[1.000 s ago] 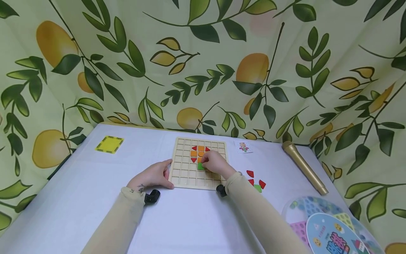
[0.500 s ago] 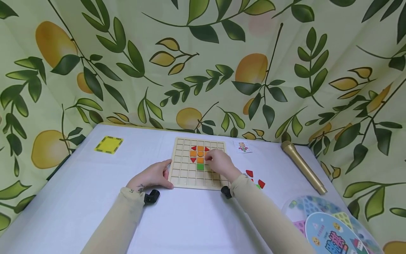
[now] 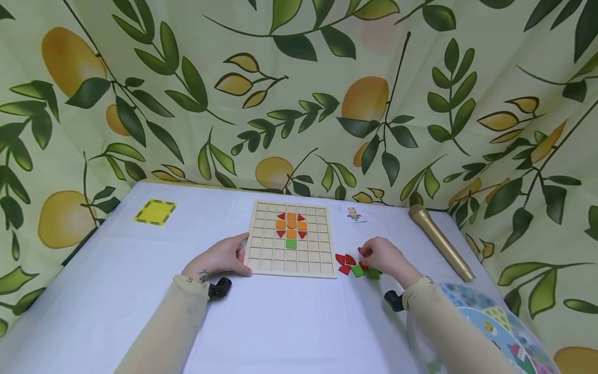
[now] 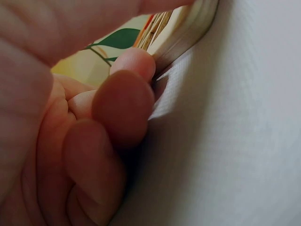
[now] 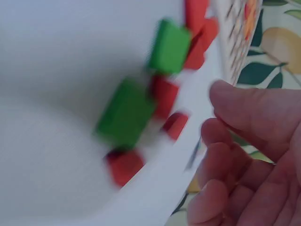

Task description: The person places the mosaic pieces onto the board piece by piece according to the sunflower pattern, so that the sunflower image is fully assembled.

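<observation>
The wooden grid board (image 3: 263, 259) lies on the white table with a pattern of orange squares, red triangles and one green square (image 3: 291, 244). At its left edge my left hand (image 3: 221, 255) grips the frame, thumb by the near corner. Curled fingers (image 4: 124, 106) show against the board's side in the left wrist view. My right hand (image 3: 385, 258) is over loose pieces right of the board, thumb and forefinger close together. In the right wrist view, green squares (image 5: 124, 113) and several red pieces (image 5: 176, 125) lie beside the fingertips, with nothing visible between them.
A small picture card (image 3: 353, 213) lies behind the pieces. A gold microphone (image 3: 441, 241) rests at the right, near a round clear package (image 3: 422, 332) partly under the right forearm. A yellow square frame (image 3: 155, 212) lies at the back left.
A red triangle now sits at the pattern's lower right, and an orange square shows above it. My right hand has moved right, off the board, to the loose pieces. My left hand stays put.
</observation>
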A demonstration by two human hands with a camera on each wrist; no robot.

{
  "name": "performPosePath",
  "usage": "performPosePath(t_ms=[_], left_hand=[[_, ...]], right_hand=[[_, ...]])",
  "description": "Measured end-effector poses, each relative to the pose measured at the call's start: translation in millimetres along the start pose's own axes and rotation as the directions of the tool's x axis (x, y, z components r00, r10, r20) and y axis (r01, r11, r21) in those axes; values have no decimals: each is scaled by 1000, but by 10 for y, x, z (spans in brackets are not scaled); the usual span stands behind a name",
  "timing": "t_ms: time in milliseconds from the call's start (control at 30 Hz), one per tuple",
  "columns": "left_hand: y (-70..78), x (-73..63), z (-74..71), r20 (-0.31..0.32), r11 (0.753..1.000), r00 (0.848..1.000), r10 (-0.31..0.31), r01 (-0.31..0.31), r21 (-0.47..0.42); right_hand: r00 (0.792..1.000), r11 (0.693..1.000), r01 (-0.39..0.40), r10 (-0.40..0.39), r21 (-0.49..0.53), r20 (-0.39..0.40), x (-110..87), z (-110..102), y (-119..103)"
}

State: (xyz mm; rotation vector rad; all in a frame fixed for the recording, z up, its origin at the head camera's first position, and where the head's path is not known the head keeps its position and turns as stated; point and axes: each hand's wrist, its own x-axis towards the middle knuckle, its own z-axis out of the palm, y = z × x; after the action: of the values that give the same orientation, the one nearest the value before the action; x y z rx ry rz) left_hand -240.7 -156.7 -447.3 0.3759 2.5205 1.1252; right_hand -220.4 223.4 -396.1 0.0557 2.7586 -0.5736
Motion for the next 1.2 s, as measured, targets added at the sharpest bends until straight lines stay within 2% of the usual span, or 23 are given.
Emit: performPosePath(t_ms=[167, 367, 500, 600, 700, 800, 933, 1067, 1200], left_hand=[[-3, -1, -6, 5, 1000, 1000, 16, -16, -5], [1, -1, -11, 6, 1000, 1000, 15, -15, -10], [3, -1, -12, 4, 1000, 1000, 12, -12, -10], [7, -5, -13, 5, 1000, 1000, 12, -12, -7], [8, -10, -12, 5, 1000, 1000, 11, -11, -6], [9, -10, -4, 2, 1000, 1000, 11, -11, -5], [-1, -19, -5, 1, 1000, 1000, 5, -5, -7], [-1, -21, -11, 9, 1000, 1000, 19, -19, -1], [4, -13, -16, 16, 999, 999, 41, -41, 2]], right_hand=[[1000, 996, -15, 18, -86, 24, -99, 28, 207], [1000, 988, -2, 5, -157, 25, -115, 80, 237], [999, 989, -12, 18, -147, 38, -90, 69, 193], [997, 997, -21, 26, -78, 71, -56, 41, 126], [996, 1000, -18, 17, 8, 88, -2, -6, -27], [997, 996, 7, -14, 91, 79, 66, -39, -274], [993, 981, 86, -98, 176, 60, 168, 30, -688], [977, 963, 199, -209, 183, 39, 267, 208, -1009], [956, 949, 284, -291, 136, 32, 350, 390, -1171]])
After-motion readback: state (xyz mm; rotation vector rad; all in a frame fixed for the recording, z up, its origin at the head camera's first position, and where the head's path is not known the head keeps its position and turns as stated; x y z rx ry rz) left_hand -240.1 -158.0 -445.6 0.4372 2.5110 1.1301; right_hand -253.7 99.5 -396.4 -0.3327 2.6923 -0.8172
